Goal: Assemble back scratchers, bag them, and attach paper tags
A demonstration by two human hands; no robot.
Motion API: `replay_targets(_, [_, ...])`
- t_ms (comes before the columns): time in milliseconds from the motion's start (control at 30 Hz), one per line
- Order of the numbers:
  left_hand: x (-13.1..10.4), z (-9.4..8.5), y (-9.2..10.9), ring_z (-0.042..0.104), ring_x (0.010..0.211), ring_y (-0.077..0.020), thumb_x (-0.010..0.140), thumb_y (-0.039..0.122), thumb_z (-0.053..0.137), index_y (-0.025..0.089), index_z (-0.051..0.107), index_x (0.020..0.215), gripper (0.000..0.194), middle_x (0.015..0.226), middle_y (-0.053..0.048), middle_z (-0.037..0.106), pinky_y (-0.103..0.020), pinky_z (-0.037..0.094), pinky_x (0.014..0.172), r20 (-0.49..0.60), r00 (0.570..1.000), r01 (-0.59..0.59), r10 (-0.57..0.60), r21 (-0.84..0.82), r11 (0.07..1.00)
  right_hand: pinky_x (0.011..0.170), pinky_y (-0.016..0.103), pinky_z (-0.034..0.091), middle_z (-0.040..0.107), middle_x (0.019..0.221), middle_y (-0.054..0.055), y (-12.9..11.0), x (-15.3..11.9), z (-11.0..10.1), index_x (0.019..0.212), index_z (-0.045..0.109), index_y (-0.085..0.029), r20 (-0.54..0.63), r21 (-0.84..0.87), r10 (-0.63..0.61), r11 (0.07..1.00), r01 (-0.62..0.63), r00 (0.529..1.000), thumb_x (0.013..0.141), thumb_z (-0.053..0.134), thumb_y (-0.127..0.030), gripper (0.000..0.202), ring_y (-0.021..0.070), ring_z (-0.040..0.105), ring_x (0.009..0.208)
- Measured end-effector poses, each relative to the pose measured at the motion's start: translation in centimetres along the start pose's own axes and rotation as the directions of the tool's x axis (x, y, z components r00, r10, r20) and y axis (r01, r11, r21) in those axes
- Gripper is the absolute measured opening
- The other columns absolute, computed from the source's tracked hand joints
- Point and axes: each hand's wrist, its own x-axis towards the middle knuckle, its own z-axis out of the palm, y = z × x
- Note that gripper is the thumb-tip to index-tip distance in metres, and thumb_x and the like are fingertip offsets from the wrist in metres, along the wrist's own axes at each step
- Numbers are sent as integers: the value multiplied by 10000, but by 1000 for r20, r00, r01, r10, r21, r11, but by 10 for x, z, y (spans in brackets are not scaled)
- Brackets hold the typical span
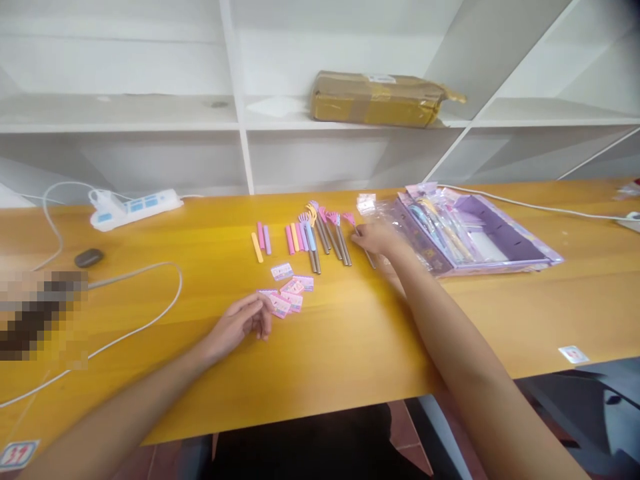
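My right hand (374,239) is closed on a back scratcher (349,219) with a pink claw head and a thin metal rod. To its left lie several more back scratchers (342,243), with pink, purple, blue and yellow heads and metal rods. My left hand (249,316) rests with loosely curled fingers beside a small pile of printed pink cards (292,300); I see nothing in it. Behind the cards lie several short coloured tubes (267,240) in pink, yellow and purple.
A purple display box (505,267) holding packaged back scratchers stands on the right, with clear plastic bags (400,230) beside it. At the left are a white power strip (137,208), a dark oval object (89,257) and a looping white cable (177,287). A taped carton (375,100) sits on the shelf.
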Motion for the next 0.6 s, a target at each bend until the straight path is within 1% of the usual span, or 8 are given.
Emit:
replay_targets(133, [2,7,2,639,685,-168,1022,361,605,189,646,1027,176,792,-27,721,-288,465,659,-118,990,-54,71,143,988,963,320,469,739,1265,220,2,0,0,1240,745,-83,-18,8,-6,1000,6,1000,1086,423,-354,449,292,699,1124])
replay_targets(267, [23,6,25,658,793,-208,977,291,574,207,643,1016,115,864,-35,716,-327,493,727,-150,977,-69,153,457,887,944,299,479,752,1244,202,3,-1,0,1207,758,-103,-35,26,-17,999,18,999,1089,423,-362,440,270,707,1098])
replay_targets(300, [34,2,34,663,857,-221,977,276,559,212,647,1012,115,915,-45,718,-345,505,779,-136,967,-101,213,564,820,940,303,482,751,1245,203,4,-1,0,1200,760,-104,-38,30,-19,999,20,999,1090,419,-366,444,273,708,1096])
replay_targets(367, [61,-10,55,656,1043,-255,973,249,549,216,686,1013,147,1059,-69,713,-393,500,935,-96,930,-138,354,802,581,939,312,487,750,1244,210,4,0,2,1196,760,-102,-44,37,-20,999,22,999,1090,413,-373,453,280,710,1094])
replay_targets(433, [92,-28,73,614,1171,-290,999,255,514,217,731,1078,234,1152,-98,690,-447,457,1066,-61,893,-97,446,942,323,947,318,489,750,1235,217,5,1,3,1203,756,-98,-49,43,-18,999,20,999,1090,413,-384,461,285,710,1098])
replay_targets(467, [107,-38,79,583,1232,-309,1019,269,496,221,743,1150,284,1200,-114,679,-473,419,1123,-75,875,-36,477,975,218,954,318,489,752,1227,219,5,1,4,1206,754,-96,-52,46,-17,999,20,999,1090,415,-389,462,285,711,1098])
replay_targets(533, [135,-57,84,572,1261,-320,1049,281,461,223,730,1265,350,1224,-131,691,-491,382,1160,-116,880,81,460,992,95,962,318,490,757,1208,219,5,2,4,1205,752,-97,-56,50,-16,999,19,998,1091,417,-395,463,283,713,1089])
replay_targets(600, [156,-71,82,604,1192,-321,1060,290,451,216,749,1235,354,1157,-134,723,-487,404,1127,-127,891,103,436,991,80,960,314,492,763,1190,212,6,1,5,1195,755,-105,-58,54,-16,998,19,998,1091,415,-394,458,277,715,1074])
